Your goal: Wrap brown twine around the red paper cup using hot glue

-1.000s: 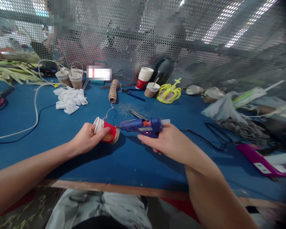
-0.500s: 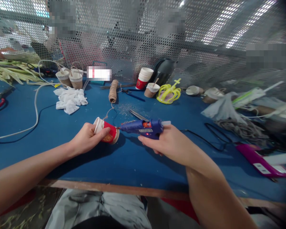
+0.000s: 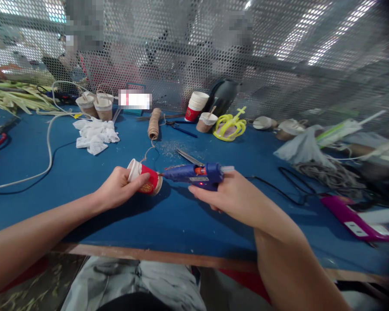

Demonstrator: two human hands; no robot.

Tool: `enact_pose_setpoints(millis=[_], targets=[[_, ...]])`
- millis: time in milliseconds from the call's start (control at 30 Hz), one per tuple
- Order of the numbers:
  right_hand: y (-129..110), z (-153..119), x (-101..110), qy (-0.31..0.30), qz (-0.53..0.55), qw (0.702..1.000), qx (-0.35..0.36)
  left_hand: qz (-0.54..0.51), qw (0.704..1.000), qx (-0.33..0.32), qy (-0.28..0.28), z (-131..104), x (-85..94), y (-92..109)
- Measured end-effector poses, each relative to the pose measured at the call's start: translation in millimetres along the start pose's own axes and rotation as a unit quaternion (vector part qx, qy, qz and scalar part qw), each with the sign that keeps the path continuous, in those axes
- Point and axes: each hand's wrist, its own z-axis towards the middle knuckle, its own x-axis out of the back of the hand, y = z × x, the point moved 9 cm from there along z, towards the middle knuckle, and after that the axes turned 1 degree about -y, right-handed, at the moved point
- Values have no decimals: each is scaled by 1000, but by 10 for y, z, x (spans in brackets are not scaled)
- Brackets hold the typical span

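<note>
Left hand [image 3: 118,190] clamped on red paper cup [image 3: 146,179], lying sideways mid-desk [image 3: 84,216]. Right hand [image 3: 233,196] closed around blue glue gun [image 3: 194,174], nozzle at cup's base. Gun body edged slightly rightward since a second ago; cup unmoved, gluing apparently ongoing.

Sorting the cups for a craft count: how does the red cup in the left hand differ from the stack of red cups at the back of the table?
The held red cup is single; the stack of cups is several nested. The held one lies on its side in the left hand, the blue glue gun in the right hand at its base; the stack stands upright, untouched. Twine runs to the held cup only. Both are red with white rims.
</note>
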Motion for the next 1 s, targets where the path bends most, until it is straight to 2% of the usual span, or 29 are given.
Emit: enact_pose_setpoints(millis=[567,1000], targets=[[-53,-25,34,19,-11,1000,14,1,1000,-15,-2,-7,10,47],[-19,-24,10,-1,-14,1000,5,-3,1000,-17,-5,-2,1,51]])
